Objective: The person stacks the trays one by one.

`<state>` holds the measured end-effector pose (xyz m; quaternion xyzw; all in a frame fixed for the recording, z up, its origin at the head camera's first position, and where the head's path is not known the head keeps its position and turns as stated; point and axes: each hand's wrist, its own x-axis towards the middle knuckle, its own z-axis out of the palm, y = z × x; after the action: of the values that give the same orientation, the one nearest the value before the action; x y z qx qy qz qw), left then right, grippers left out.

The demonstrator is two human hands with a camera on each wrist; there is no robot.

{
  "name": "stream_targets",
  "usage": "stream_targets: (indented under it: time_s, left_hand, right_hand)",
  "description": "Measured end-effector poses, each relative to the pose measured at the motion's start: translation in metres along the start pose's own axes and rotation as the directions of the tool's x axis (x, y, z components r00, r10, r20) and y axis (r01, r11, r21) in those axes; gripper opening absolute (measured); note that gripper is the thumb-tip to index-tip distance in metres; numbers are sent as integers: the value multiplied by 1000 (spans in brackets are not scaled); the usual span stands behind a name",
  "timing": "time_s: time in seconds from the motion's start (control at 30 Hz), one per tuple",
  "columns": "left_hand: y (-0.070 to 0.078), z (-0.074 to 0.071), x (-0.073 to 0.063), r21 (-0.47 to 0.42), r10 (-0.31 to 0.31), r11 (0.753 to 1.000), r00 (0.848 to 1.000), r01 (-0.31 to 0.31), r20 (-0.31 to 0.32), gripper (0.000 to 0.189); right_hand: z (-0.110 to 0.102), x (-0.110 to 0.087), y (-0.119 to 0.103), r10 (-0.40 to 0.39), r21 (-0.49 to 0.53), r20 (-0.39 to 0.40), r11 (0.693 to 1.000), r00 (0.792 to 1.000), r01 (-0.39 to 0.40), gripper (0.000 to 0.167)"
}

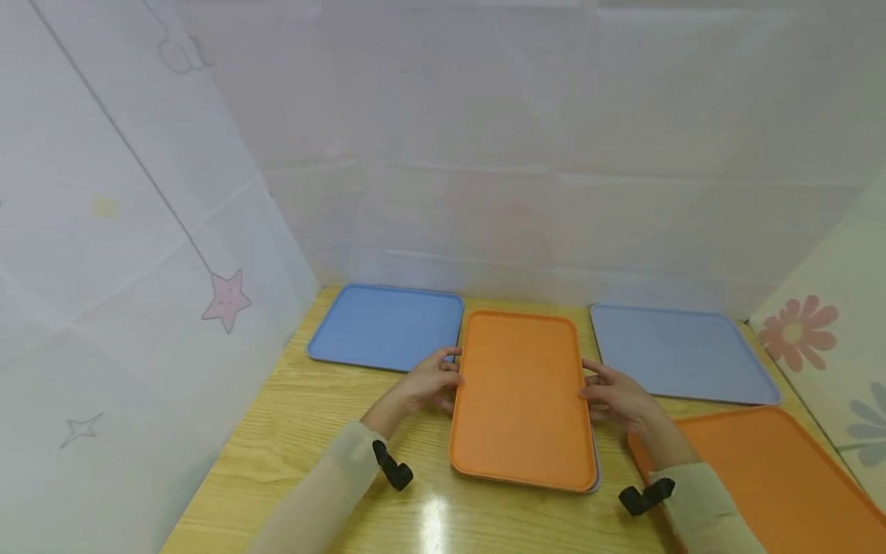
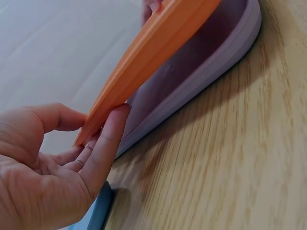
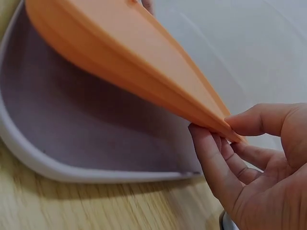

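An orange tray (image 1: pixel 522 400) lies lengthwise between the two hands, raised over a pale purple tray (image 2: pixel 192 93) on the table. My left hand (image 1: pixel 431 378) pinches its left edge, thumb on top and fingers beneath. On the opposite edge my right hand (image 1: pixel 618 396) pinches it the same way. The right wrist view shows a gap between the orange tray (image 3: pixel 139 72) and the inside of the purple tray (image 3: pixel 86 120) under it. From above, only a thin strip of the purple tray shows at the lower right corner.
Behind the left hand lies a blue tray (image 1: pixel 391 327). A paler blue tray (image 1: pixel 681 352) is at the back right, and another orange tray (image 1: pixel 782 469) lies by the right forearm. White sheets (image 1: pixel 484 154) hang around the wooden table (image 1: pixel 291 415).
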<state>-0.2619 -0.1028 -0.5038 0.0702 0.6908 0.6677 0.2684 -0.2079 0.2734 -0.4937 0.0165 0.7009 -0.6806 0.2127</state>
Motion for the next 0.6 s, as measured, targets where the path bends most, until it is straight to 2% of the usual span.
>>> stream_targets:
  time_s: [0.27, 0.6]
  left_hand:
    - [-1, 6, 8, 12, -12, 1000, 1000, 12, 5, 74]
    - [1, 14, 14, 76, -22, 997, 1000, 22, -8, 76]
  right_hand:
    - [-5, 4, 3, 24, -38, -44, 999, 999, -26, 83]
    - [-9, 14, 9, 45, -84, -86, 995, 995, -52, 83]
